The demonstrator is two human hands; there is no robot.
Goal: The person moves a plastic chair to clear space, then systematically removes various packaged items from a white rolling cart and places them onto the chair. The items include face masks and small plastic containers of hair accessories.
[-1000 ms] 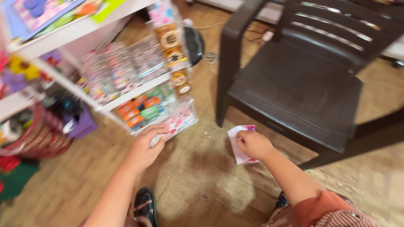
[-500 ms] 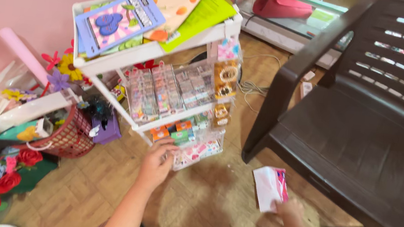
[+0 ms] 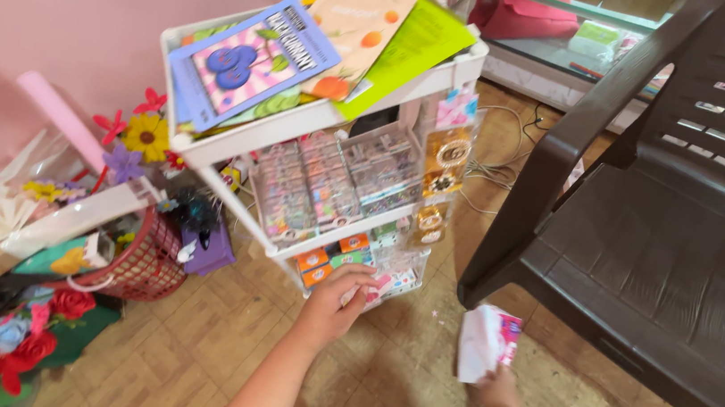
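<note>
My left hand [image 3: 332,301] reaches into the lowest tier of a white tiered cart [image 3: 234,141], its fingers touching small pink-and-white packets [image 3: 390,283] beside orange and green boxes [image 3: 332,253]. Whether it grips one I cannot tell. My right hand [image 3: 500,390] holds a white and pink paper packet [image 3: 486,340] upright, low beside the chair leg. Clear boxes of small colourful items [image 3: 329,182] fill the cart's middle tier. Booklets and coloured sheets [image 3: 307,45] lie on its top.
A dark brown plastic chair [image 3: 673,236] stands close on the right. A red mesh basket [image 3: 136,265], paper flowers [image 3: 16,338], a pink roll [image 3: 62,118] and wrapping lie left of the cart. Cables [image 3: 496,168] run on the wooden floor behind.
The view has tilted up and shifted, bringing the cart's top into sight. My left hand stays at the bottom tier. My right hand has lifted the packet and moved toward the chair leg.
</note>
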